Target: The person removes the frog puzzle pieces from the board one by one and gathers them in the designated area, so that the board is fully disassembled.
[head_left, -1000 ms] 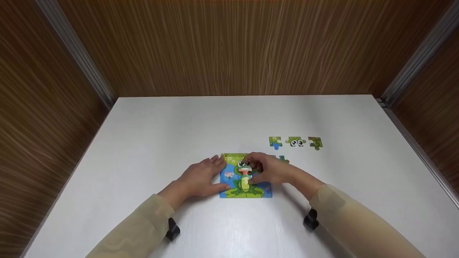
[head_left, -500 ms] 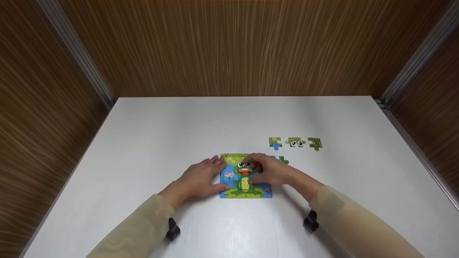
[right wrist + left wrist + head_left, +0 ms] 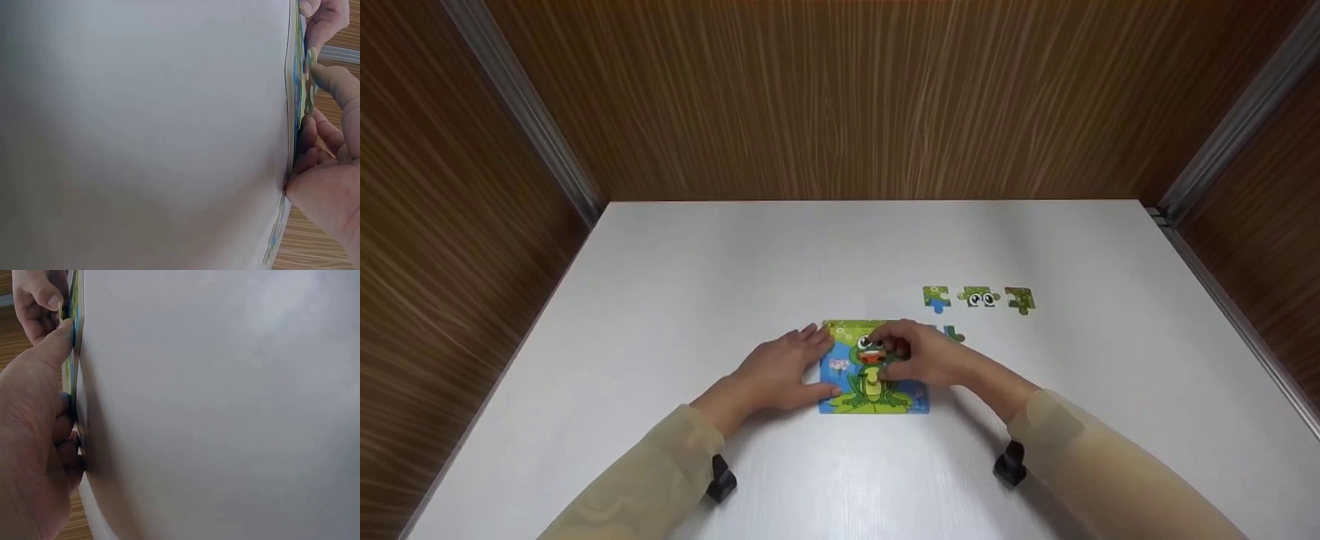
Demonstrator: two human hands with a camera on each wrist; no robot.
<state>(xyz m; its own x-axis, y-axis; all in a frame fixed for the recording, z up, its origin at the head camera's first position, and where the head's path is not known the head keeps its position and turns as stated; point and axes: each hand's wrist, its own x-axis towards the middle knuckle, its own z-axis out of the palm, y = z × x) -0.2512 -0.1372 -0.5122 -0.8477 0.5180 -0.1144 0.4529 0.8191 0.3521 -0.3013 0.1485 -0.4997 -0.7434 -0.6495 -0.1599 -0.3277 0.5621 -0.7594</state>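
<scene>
A square frog puzzle board [image 3: 840,386] lies flat on the white table. My left hand [image 3: 787,371] rests at its left edge, thumb and fingertips over the border, fingers spread. Over the frog's right side, my right hand [image 3: 926,352] pinches a puzzle piece [image 3: 310,90] between thumb and fingers. In the right wrist view that piece stands tilted close over the board's surface. The right hand hides the upper right part of the frog picture. From the left wrist view, the left thumb [image 3: 59,340] presses on the board's edge.
Past the board, a flower piece [image 3: 935,295], an eyes piece [image 3: 979,298] and a dark green piece [image 3: 1020,298] lie in a row. Another green-blue piece [image 3: 952,333] shows beside the right hand. Wood-grain panels [image 3: 840,97] enclose the table.
The piece in my right fingers shifts and tilts slightly over the frog's body. Both hands otherwise stay in place, and the loose pieces have not moved.
</scene>
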